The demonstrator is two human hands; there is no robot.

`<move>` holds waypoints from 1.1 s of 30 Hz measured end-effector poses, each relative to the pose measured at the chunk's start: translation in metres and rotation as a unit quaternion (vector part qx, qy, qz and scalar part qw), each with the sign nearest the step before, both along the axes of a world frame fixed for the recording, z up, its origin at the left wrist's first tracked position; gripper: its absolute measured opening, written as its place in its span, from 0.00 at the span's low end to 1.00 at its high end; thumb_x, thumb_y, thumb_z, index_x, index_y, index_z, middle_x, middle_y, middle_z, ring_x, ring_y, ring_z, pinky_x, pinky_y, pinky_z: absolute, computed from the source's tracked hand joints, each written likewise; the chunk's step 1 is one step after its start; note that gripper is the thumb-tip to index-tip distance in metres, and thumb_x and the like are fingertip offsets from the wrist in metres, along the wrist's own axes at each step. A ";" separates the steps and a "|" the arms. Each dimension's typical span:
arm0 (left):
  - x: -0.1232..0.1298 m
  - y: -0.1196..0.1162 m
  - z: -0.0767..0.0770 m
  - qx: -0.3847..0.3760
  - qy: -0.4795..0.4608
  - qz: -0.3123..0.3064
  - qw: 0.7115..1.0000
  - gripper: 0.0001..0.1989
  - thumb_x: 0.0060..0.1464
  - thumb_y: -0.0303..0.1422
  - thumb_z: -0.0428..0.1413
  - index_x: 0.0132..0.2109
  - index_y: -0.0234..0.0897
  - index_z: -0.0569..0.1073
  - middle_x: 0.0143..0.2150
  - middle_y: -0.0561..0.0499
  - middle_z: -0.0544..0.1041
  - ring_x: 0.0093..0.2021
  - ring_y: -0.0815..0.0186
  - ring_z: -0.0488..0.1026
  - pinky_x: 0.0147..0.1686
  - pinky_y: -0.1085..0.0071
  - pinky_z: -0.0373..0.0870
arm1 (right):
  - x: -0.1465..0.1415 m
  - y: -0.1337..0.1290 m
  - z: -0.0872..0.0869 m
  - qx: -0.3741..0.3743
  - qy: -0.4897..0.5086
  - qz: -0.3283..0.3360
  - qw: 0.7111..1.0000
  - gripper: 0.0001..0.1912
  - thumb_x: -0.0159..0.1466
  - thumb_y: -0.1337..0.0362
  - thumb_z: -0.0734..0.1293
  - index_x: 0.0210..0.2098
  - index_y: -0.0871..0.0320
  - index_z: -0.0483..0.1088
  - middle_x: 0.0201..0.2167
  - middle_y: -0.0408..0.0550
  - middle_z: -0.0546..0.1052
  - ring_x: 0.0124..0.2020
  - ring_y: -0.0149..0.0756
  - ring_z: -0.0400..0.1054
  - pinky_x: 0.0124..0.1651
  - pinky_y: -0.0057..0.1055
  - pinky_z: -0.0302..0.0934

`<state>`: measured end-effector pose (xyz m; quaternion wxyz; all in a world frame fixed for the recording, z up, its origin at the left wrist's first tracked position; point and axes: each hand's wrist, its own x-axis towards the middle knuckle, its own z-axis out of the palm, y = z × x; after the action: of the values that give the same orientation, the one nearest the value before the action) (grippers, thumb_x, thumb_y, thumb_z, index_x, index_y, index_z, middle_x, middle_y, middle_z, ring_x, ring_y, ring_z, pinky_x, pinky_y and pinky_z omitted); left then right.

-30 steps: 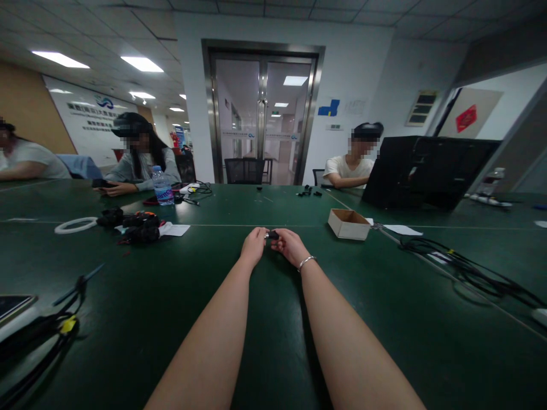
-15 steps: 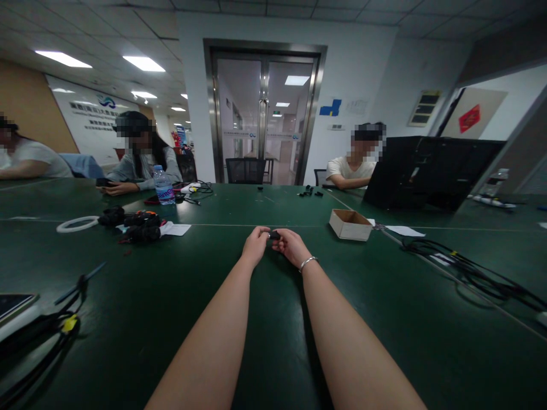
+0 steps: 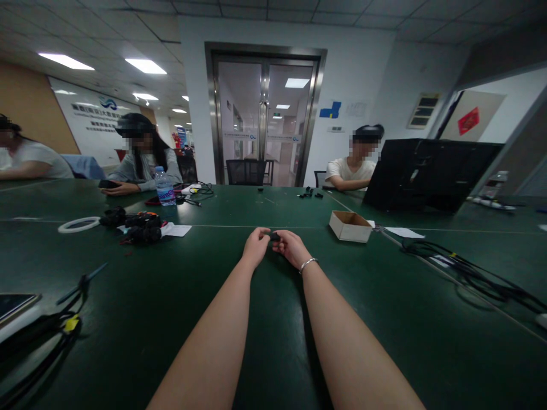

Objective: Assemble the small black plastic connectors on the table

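Above the middle of the green table (image 3: 273, 319), my left hand (image 3: 256, 245) and my right hand (image 3: 290, 247) meet at a small black object (image 3: 274, 236). Fingers of both hands pinch it, the left from its left end and the right from its right side. A silver bracelet (image 3: 308, 264) circles my right wrist. To the right of my hands stands an open, pale box (image 3: 350, 228). Several small black pieces (image 3: 310, 193) lie farther back on the table.
Black gear (image 3: 143, 228), a white ring (image 3: 79, 225) and a water bottle (image 3: 164, 187) stand at the left. Cables (image 3: 465, 270) run along the right, before a black monitor (image 3: 431, 173). People sit at the far side and far left.
The view has tilted up very slightly, so the scene sits a little lower. Both hands keep nearly the same pose around the small black object.
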<state>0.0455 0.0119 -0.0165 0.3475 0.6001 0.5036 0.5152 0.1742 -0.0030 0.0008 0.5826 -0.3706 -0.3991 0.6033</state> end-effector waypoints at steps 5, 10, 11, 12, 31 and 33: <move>0.000 -0.002 0.003 -0.017 -0.014 -0.014 1.000 0.14 0.50 0.28 0.49 0.45 0.38 0.72 0.38 0.49 0.75 0.34 0.67 0.70 0.33 0.73 0.66 | 0.000 0.000 0.000 -0.005 0.000 0.001 1.000 0.02 0.57 0.70 0.66 0.28 0.61 0.69 0.17 0.42 0.67 0.17 0.28 0.63 0.24 0.26 0.68; 0.000 0.000 0.000 -0.023 -0.021 -0.004 1.000 0.12 0.55 0.35 0.48 0.42 0.37 0.72 0.36 0.49 0.74 0.31 0.68 0.69 0.30 0.74 0.65 | 0.000 -0.001 0.001 -0.007 0.003 -0.001 1.000 0.03 0.58 0.71 0.66 0.28 0.62 0.70 0.16 0.42 0.67 0.16 0.28 0.63 0.24 0.26 0.68; 0.000 0.000 -0.001 -0.019 -0.017 -0.002 1.000 0.12 0.56 0.37 0.48 0.41 0.37 0.72 0.35 0.49 0.74 0.31 0.68 0.69 0.30 0.74 0.65 | 0.000 -0.001 0.002 -0.006 0.002 0.000 1.000 0.03 0.58 0.71 0.65 0.28 0.62 0.70 0.16 0.42 0.68 0.16 0.28 0.62 0.24 0.26 0.68; -0.001 0.001 -0.002 -0.010 -0.011 0.001 1.000 0.12 0.56 0.38 0.48 0.41 0.37 0.72 0.35 0.49 0.74 0.32 0.68 0.69 0.31 0.74 0.65 | 0.000 -0.001 0.002 -0.007 0.002 0.002 1.000 0.04 0.59 0.71 0.65 0.28 0.62 0.70 0.17 0.43 0.68 0.16 0.27 0.62 0.24 0.26 0.68; 0.000 0.000 0.000 0.007 -0.020 -0.026 0.999 0.12 0.50 0.28 0.52 0.43 0.35 0.72 0.33 0.50 0.73 0.30 0.69 0.68 0.31 0.74 0.64 | 0.000 0.002 0.000 -0.009 -0.001 0.000 1.000 0.02 0.58 0.70 0.65 0.29 0.62 0.70 0.15 0.41 0.67 0.15 0.26 0.62 0.23 0.24 0.69; 0.000 0.001 0.000 -0.005 -0.023 -0.037 0.999 0.11 0.53 0.32 0.49 0.41 0.35 0.72 0.30 0.51 0.72 0.27 0.69 0.67 0.28 0.74 0.63 | 0.000 0.001 0.000 -0.009 0.001 0.001 1.000 0.03 0.59 0.71 0.64 0.28 0.62 0.70 0.16 0.42 0.67 0.16 0.27 0.62 0.23 0.25 0.68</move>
<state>0.0454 0.0126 -0.0166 0.3809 0.6049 0.4751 0.5131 0.1740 -0.0019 0.0012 0.5793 -0.3750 -0.3931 0.6077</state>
